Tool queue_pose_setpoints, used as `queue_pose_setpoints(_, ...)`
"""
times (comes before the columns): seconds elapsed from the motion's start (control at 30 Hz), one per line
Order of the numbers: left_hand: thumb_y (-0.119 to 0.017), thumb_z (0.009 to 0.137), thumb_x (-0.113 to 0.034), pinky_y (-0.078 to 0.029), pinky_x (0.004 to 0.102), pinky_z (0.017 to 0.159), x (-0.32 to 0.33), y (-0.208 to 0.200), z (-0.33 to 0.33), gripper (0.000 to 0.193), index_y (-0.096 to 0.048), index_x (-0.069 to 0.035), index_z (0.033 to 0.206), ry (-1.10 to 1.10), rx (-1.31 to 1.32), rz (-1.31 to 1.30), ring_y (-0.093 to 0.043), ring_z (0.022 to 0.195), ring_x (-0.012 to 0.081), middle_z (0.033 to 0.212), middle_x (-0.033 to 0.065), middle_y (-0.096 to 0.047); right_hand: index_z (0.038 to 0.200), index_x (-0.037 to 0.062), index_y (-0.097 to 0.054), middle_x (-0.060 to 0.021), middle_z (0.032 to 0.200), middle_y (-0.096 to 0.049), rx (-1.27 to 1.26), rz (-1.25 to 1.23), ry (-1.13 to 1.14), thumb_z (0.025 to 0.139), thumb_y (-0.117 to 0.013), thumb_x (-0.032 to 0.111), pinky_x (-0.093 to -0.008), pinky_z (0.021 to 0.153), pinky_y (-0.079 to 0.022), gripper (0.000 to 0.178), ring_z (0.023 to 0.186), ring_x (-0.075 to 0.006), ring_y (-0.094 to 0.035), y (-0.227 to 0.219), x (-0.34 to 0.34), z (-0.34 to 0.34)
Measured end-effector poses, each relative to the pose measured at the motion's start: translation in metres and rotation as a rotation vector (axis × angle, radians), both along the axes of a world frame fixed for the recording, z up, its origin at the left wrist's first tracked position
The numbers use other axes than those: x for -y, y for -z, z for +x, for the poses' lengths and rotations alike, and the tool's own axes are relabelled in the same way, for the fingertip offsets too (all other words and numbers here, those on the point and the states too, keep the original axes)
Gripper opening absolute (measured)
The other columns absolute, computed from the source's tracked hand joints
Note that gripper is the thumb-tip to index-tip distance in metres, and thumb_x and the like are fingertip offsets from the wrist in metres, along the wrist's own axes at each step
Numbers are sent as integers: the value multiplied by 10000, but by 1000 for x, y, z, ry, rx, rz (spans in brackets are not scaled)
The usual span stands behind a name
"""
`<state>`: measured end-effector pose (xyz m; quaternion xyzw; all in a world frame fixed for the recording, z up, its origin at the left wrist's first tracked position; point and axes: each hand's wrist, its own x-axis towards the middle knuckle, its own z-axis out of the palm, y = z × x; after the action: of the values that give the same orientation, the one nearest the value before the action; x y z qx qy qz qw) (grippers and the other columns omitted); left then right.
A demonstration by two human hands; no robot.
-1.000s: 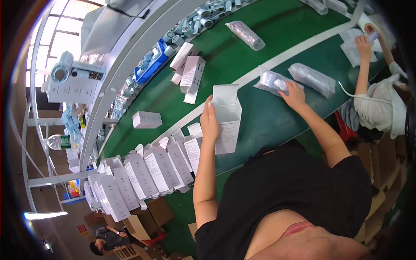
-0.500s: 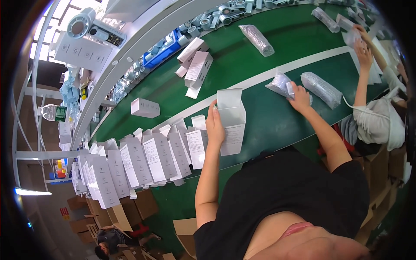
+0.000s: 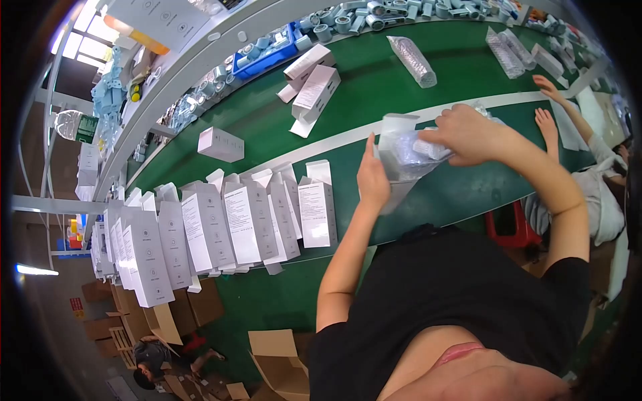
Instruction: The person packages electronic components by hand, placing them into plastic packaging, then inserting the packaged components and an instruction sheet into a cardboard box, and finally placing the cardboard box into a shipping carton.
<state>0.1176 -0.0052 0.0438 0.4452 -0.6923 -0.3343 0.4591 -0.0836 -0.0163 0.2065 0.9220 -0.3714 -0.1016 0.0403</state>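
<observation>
My left hand [image 3: 373,179] grips an open white carton [image 3: 398,195] by its left side, thumb side up along the wall. The carton stands over the green table with its top flap [image 3: 399,123] raised. My right hand [image 3: 468,134] is closed on a bubble-wrapped package [image 3: 409,151], which lies at the carton's mouth; how far it reaches inside is hidden. Just beyond my right hand a bit of clear wrap [image 3: 483,109] shows, mostly covered by the hand. Left of my left hand stands a row of open white cartons [image 3: 247,217].
Across the white strip lie two white cartons [image 3: 316,93], a smaller white box [image 3: 221,145] and a bubble-wrapped package [image 3: 412,61]. A blue bin [image 3: 266,55] and pale blue handheld devices [image 3: 374,17] line the far side. At right are a co-worker's hands [image 3: 548,107] and a red stool [image 3: 511,226].
My right hand has brought the bubble-wrapped package left to the carton's mouth. The carton has tilted and shifted right with my left hand. The co-worker's hands have come away from a wrapped item.
</observation>
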Motion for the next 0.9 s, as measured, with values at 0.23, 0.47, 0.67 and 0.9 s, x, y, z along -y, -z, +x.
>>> queue_pose_setpoints(0.23, -217, 934, -382, -341, 352, 934, 0, 36, -24, 585, -282, 49, 1323, -8, -346, -55, -455, 1101, 324, 1296, 216, -389, 830, 142, -580, -48, 653, -579, -699, 24, -487, 624, -628, 171, -393, 584, -425, 213, 558, -228, -541, 25, 16, 91)
queue_pose_setpoints(0.47, -188, 926, -449, -321, 357, 947, 5, 51, -6, 650, -244, 54, 1335, 108, -580, 12, -439, 1111, 306, 1302, 207, -381, 809, 131, -594, -58, 760, -598, -193, 129, -407, 673, -608, 187, -359, 557, -439, 148, 612, -209, -552, 54, 37, 85)
queue_pose_setpoints(0.67, -235, 917, -432, -312, 363, 955, 2, 57, 8, 639, -245, 54, 1332, 43, -523, -42, -423, 1122, 309, 1299, 209, -376, 849, 127, -591, -68, 858, -592, -548, 134, -144, 673, -616, 185, -372, 585, -460, 187, 711, -239, -564, 48, 29, 114)
queue_pose_setpoints(0.9, -290, 906, -412, -302, 371, 964, 3, 55, 10, 630, -246, 54, 1328, 7, -460, -134, -405, 1135, 314, 1296, 210, -371, 846, 104, -582, -60, 876, -594, 113, 349, -178, 677, -625, 184, -377, 610, -454, 192, 738, -266, -563, 83, 35, 93)
